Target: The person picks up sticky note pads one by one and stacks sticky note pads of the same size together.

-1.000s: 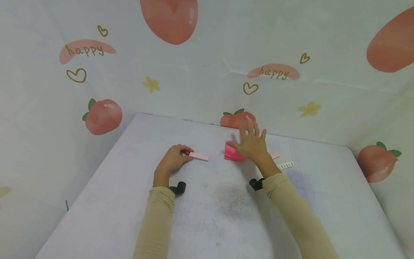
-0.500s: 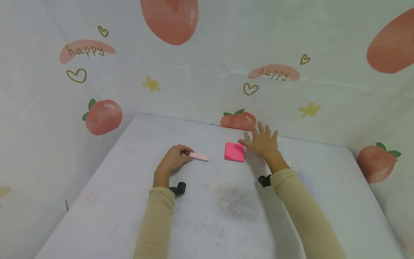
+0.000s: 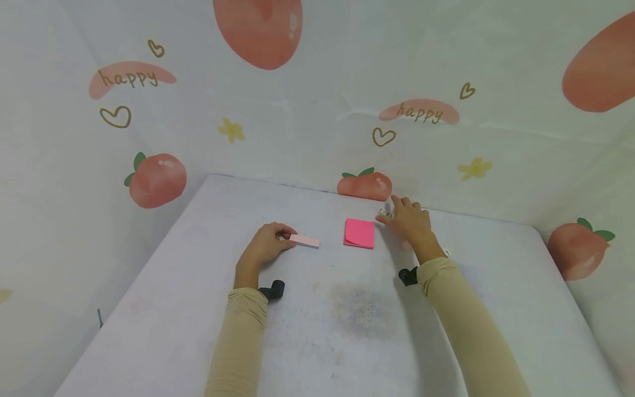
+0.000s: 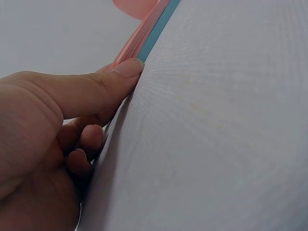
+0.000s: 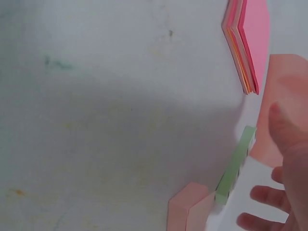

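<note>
My left hand (image 3: 265, 242) pinches the left end of a narrow light pink paper pad (image 3: 305, 241) on the table. In the left wrist view, the thumb presses on the pad's pink sheets (image 4: 142, 41), which have a blue-green layer along one side. My right hand (image 3: 410, 223), fingers spread and slightly bent, hovers over the back right of the table, holding nothing. Near its thumb lies a small pale piece with dark marks (image 3: 384, 212). In the right wrist view, a thin green strip (image 5: 236, 163) and a pink block (image 5: 187, 207) lie beside the hand.
A bright pink sticky note stack (image 3: 359, 233) sits between the hands, its front left corner curling. A white marked piece (image 3: 447, 252) shows partly behind the right wrist. Patterned cloth walls (image 3: 297, 121) rise behind the white table (image 3: 322, 342).
My right hand has moved right, off the sticky note stack, and its fingers have bent somewhat. The stack and the pale piece now show more fully. My left hand keeps its place.
</note>
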`<state>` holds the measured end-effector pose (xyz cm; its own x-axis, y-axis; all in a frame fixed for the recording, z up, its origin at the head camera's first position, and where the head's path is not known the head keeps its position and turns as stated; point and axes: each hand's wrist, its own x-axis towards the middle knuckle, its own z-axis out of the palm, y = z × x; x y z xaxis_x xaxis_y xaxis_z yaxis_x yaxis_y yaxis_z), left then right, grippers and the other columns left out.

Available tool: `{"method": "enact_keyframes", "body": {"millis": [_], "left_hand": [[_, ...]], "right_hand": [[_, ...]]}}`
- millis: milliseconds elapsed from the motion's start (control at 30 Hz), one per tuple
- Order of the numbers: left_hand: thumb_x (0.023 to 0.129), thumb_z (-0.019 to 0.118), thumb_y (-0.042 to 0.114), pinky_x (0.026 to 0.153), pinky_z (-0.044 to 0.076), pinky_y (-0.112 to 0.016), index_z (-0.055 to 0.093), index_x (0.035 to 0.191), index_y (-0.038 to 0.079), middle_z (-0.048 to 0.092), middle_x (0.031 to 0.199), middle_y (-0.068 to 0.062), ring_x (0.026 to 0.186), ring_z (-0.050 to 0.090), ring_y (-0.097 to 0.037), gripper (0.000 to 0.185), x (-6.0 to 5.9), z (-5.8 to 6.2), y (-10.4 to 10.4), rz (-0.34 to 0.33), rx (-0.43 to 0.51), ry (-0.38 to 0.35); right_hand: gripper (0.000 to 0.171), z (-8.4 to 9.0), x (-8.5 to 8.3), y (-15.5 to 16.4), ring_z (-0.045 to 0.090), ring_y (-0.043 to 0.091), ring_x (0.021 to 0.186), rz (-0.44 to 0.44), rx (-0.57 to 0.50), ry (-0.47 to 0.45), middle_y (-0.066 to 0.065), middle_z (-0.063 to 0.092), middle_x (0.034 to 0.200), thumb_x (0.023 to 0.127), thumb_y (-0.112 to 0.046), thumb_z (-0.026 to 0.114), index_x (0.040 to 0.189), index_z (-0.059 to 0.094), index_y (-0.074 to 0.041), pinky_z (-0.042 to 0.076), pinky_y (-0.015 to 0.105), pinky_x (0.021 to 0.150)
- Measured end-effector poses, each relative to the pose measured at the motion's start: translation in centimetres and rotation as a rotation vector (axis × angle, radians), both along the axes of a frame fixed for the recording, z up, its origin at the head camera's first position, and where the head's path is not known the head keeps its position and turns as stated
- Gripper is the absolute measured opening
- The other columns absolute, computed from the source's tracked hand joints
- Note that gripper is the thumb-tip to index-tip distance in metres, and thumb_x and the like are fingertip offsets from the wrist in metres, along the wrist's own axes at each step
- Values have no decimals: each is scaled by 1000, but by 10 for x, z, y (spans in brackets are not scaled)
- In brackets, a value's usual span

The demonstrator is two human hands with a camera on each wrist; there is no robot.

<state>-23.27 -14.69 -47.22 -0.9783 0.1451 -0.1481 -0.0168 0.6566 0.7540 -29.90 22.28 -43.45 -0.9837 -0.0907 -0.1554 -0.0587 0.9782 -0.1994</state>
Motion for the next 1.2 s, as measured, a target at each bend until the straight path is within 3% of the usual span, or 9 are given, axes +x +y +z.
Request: {"method": "enact_keyframes", "body": {"millis": [433,667,1033,1200], "left_hand": [[93,76,22,81,41,-32,73,119,18,68,114,-5,93,53,-21,27,1,3,-2,5,6,-4],[93,76,22,81,41,-32,74,118,19,68,113,-4,92,53,-21,26,1,0,0,8,6,-9],[92,76,22,78,40,-32,74,118,19,68,113,-4,90,51,-21,26,0,-1,0,5,13,-4],[92,76,21,77,40,-32,74,117,18,68,111,-4,89,51,-21,25,1,-1,0,8,10,-2]], "right_hand": [[54,4,-2,4,51,45,126,6,-42,-37,24,50,139,101,-27,63,145,50,1,49,57,102],[41,1,0,6,57,43,114,13,-23,-36,23,56,124,100,-22,64,134,62,1,52,54,91],[36,1,-3,6,61,35,109,43,-9,-38,25,64,121,99,-16,62,127,65,6,52,49,94],[35,1,-4,5,62,33,101,32,-5,-47,25,67,121,98,-17,60,123,68,6,53,48,88]]}}
